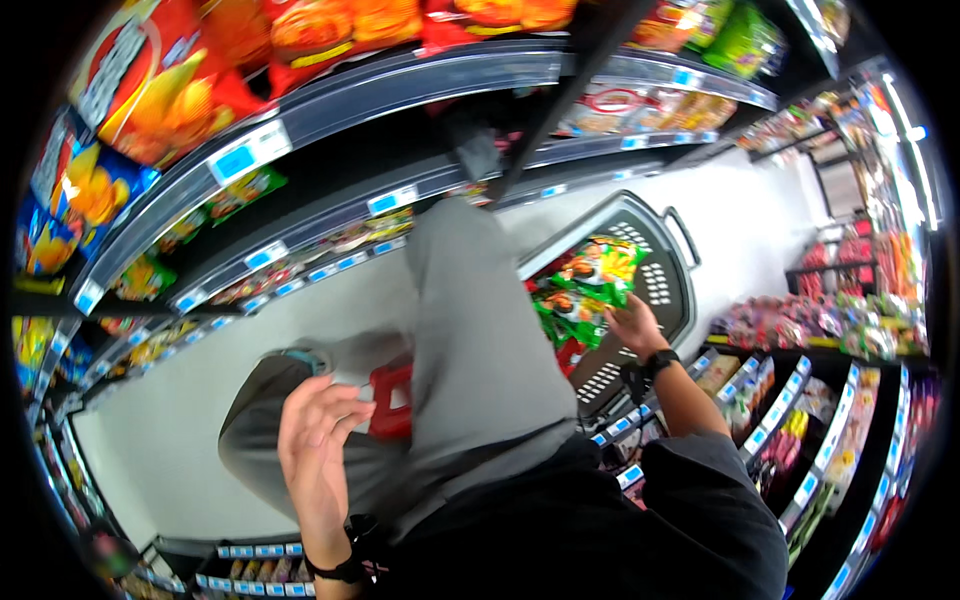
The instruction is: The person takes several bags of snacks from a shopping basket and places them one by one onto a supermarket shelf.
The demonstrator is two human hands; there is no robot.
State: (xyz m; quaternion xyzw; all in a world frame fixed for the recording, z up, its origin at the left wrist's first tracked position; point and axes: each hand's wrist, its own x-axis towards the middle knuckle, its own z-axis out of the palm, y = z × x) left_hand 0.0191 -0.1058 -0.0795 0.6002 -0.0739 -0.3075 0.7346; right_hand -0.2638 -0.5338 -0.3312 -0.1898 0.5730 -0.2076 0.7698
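My right hand (637, 328) reaches over a dark plastic shopping basket (679, 270), its fingertips on the edge of a green snack bag (600, 262). More green bags (574, 311) lie beside and under it, with some red packaging (571, 354) low in the basket. Whether the fingers grip the bag or only touch it is hard to tell. My left hand (322, 424) is raised at the lower left, holding nothing, its fingers loosely curled and apart. Close behind it, partly hidden by my leg, is a red plastic object (391, 397) near the floor.
Store shelves (420, 82) run along the top and left, with large red snack bags (172, 90) and blue bags (94, 187). Other shelves (810, 450) with packaged goods stand at the right. My bent legs (480, 322) are between the left shelves and the basket. Pale floor (172, 427) shows around them.
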